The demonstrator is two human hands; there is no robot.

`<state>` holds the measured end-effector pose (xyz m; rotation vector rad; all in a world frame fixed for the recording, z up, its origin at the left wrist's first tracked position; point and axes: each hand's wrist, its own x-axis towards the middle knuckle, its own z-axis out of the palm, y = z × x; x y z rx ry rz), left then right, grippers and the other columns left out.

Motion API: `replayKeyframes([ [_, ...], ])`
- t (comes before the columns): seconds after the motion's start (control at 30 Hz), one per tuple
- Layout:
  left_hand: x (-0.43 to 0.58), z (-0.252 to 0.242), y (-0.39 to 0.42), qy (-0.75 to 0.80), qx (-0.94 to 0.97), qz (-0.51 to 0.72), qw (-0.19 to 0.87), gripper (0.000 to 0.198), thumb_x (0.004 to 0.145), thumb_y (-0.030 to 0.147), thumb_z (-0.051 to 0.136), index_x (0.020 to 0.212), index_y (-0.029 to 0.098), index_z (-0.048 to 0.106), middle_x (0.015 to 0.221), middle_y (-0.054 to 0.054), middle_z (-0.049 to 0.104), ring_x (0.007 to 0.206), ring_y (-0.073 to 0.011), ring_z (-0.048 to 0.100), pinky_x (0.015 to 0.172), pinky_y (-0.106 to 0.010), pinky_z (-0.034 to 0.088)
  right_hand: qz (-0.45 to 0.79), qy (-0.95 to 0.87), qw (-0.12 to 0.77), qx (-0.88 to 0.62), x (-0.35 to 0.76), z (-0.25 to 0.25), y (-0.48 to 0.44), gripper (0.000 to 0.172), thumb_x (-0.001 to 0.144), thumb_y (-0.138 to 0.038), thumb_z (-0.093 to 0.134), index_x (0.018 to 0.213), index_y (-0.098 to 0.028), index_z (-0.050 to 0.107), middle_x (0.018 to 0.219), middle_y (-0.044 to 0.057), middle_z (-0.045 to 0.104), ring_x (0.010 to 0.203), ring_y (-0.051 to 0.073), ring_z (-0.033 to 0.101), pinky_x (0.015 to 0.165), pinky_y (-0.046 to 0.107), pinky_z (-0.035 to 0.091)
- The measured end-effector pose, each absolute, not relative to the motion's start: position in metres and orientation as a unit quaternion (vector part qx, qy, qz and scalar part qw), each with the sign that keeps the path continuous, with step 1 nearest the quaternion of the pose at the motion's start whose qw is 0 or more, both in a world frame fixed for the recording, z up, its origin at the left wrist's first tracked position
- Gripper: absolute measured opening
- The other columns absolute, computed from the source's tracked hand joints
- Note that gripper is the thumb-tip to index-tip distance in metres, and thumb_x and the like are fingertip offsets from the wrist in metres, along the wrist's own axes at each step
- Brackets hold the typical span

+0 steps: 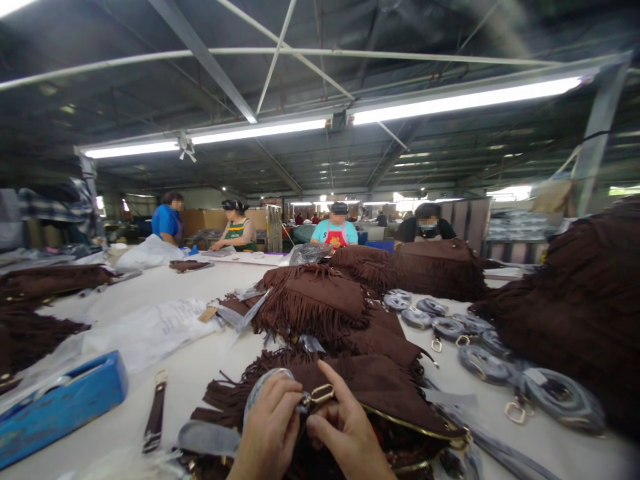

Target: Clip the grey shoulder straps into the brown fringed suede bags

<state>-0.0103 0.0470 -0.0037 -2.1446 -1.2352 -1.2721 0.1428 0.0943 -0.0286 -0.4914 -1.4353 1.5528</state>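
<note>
A brown suede fringed bag (380, 390) lies at the near edge of the white table (200, 373). My left hand (273, 430) and my right hand (347, 433) meet over it, both closed in a pinch. Between their fingers is a gold metal clasp (320, 393) joined to a grey wrapped strap (260, 393) that loops over my left hand. More brown fringed bags (313, 300) are piled just beyond.
Coiled grey wrapped straps (450, 328) with gold clips lie in a row to the right. A blue box (60, 403) and a loose brown strap (155, 413) lie at the left, clear plastic bags (150, 330) behind. Several people stand at the table's far end.
</note>
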Motion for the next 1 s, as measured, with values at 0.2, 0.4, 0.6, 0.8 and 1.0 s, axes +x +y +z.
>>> replayKeyframes([
  [0.2, -0.002, 0.000, 0.043, -0.422, -0.768, -0.477, 0.072, 0.031, 0.084, 0.007, 0.046, 0.104, 0.021, 0.065, 0.102, -0.008, 0.070, 0.100, -0.0217, 0.062, 0.093, -0.037, 0.052, 0.629, -0.563, 0.488, -0.222, 0.139, -0.032, 0.095, 0.086, 0.074, -0.032, 0.075, 0.145, -0.012, 0.032, 0.063, -0.007, 0.053, 0.056, 0.012, 0.045, 0.056, 0.023, 0.038],
  [0.4, 0.011, -0.004, 0.045, -0.507, -0.643, -0.569, -0.077, 0.015, 0.083, 0.027, 0.058, 0.071, 0.021, 0.066, 0.081, -0.004, 0.069, 0.083, -0.0216, 0.063, 0.077, -0.032, 0.052, 0.578, -0.614, 0.469, -0.262, 0.138, -0.040, 0.097, 0.078, 0.081, -0.036, 0.067, 0.146, -0.011, 0.032, 0.062, -0.007, 0.052, 0.057, 0.014, 0.047, 0.057, 0.025, 0.039],
  [0.6, 0.010, 0.001, 0.044, -0.525, -0.539, -0.634, -0.176, 0.030, 0.080, 0.043, 0.062, 0.063, 0.019, 0.061, 0.078, -0.005, 0.068, 0.082, -0.0219, 0.063, 0.078, -0.030, 0.050, 0.337, -0.753, 0.468, -0.316, 0.160, -0.004, 0.079, 0.073, 0.084, -0.023, 0.057, 0.151, -0.018, 0.029, 0.074, 0.001, 0.063, 0.067, 0.021, 0.058, 0.069, 0.032, 0.046],
  [0.8, 0.013, 0.021, 0.030, -0.492, -0.604, -0.617, -0.117, 0.024, 0.085, 0.032, 0.059, 0.064, 0.019, 0.061, 0.080, -0.005, 0.064, 0.079, -0.0188, 0.060, 0.069, -0.026, 0.047, 0.406, -0.708, 0.519, -0.254, 0.162, 0.027, 0.057, 0.050, 0.094, -0.041, 0.051, 0.138, -0.019, 0.048, 0.064, -0.003, 0.053, 0.055, 0.015, 0.049, 0.056, 0.026, 0.042],
  [1.0, 0.023, 0.027, 0.017, -0.439, -0.678, -0.523, -0.272, 0.021, 0.087, 0.024, 0.053, 0.068, 0.019, 0.060, 0.069, -0.001, 0.064, 0.058, -0.0119, 0.055, 0.058, -0.021, 0.043, 0.602, -0.575, 0.507, -0.224, 0.158, 0.032, 0.062, 0.057, 0.084, -0.056, 0.063, 0.123, -0.016, 0.053, 0.060, -0.008, 0.044, 0.048, 0.009, 0.034, 0.044, 0.020, 0.029],
])
